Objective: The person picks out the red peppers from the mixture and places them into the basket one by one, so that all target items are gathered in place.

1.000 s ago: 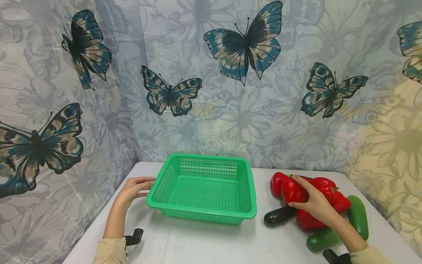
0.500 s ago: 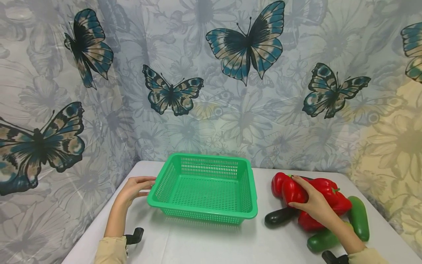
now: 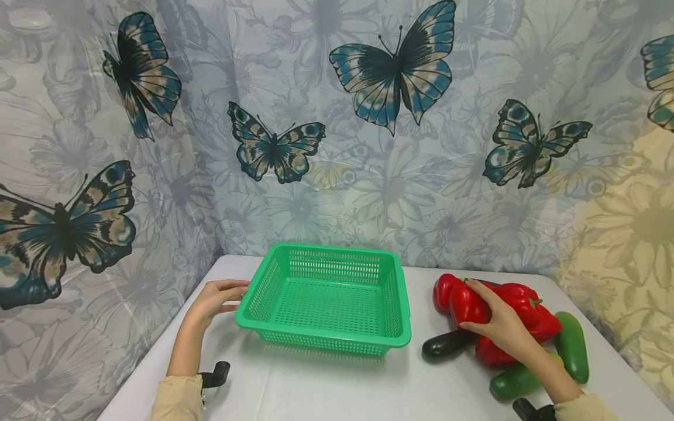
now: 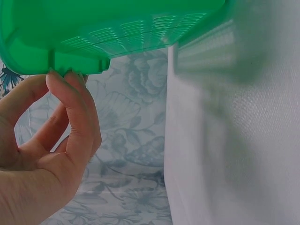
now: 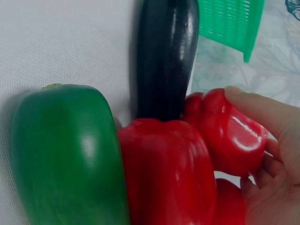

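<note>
A green plastic basket (image 3: 321, 344) with slotted walls stands on the white table. At its left side my left hand (image 3: 213, 301) holds the rim with the fingertips; in the left wrist view the fingers (image 4: 77, 108) are bent up against the rim's underside. My right hand (image 3: 502, 327) grips a red bell pepper (image 3: 467, 307) on top of the vegetable pile, thumb on one side and fingers round the other. Below that pepper lies a dark eggplant (image 3: 444, 346). In the right wrist view another red pepper (image 5: 164, 164) sits close by the gripped one (image 5: 229, 131).
More red peppers (image 3: 518, 295) lie behind and under my right hand. Two long green vegetables, like cucumbers, lie at the right: one near the front (image 3: 518, 383), one by the table edge (image 3: 571, 348). A butterfly-patterned curtain (image 3: 363, 193) stands behind the table.
The view shifts slightly. Both hands keep their places, the left at the basket's rim and the right on the bell pepper.
</note>
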Demonstrator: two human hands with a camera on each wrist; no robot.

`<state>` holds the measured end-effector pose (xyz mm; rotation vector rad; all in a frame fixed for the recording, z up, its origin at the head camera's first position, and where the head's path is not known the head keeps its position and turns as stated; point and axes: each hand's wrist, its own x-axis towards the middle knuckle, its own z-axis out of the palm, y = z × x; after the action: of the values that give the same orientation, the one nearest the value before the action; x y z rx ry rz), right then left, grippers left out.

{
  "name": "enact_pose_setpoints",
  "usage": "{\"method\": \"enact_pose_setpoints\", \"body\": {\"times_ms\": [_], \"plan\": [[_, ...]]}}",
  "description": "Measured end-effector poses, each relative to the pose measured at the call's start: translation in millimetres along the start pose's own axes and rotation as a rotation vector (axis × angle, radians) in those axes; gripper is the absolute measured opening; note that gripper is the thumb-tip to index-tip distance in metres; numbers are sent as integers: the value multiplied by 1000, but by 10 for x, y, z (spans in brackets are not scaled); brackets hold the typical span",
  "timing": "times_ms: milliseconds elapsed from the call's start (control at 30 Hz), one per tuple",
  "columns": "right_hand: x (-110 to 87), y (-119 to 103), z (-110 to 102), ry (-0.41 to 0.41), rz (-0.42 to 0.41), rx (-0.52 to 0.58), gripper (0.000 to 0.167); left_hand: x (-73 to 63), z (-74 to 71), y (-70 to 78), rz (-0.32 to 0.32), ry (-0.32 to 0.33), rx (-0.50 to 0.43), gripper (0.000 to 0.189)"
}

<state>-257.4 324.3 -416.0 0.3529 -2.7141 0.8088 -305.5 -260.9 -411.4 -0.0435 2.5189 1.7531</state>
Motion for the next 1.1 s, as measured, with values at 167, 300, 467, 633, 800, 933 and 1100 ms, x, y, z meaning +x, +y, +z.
{"method": "enact_pose_setpoints", "body": {"times_ms": [167,300,467,633,800,933,1100], "plan": [[0,14,5,1,0,3,92,-2,8,6,-12,4,-1,47],[-16,-3,4,4,6,13,92,9,16,15,-24,12,5,47],[-20,-13,-6,-9,31,27,94,24,20,8,-29,16,19,47],[1,-2,-26,-16,62,39,94,21,15,18,-21,14,17,47],[9,-22,-55,-10,80,41,93,14,19,39,-15,14,26,48],[18,-44,-69,-8,91,43,93,10,25,47,-25,18,26,48],[33,-63,-78,-17,116,57,94,8,22,33,-32,18,23,47]]}}
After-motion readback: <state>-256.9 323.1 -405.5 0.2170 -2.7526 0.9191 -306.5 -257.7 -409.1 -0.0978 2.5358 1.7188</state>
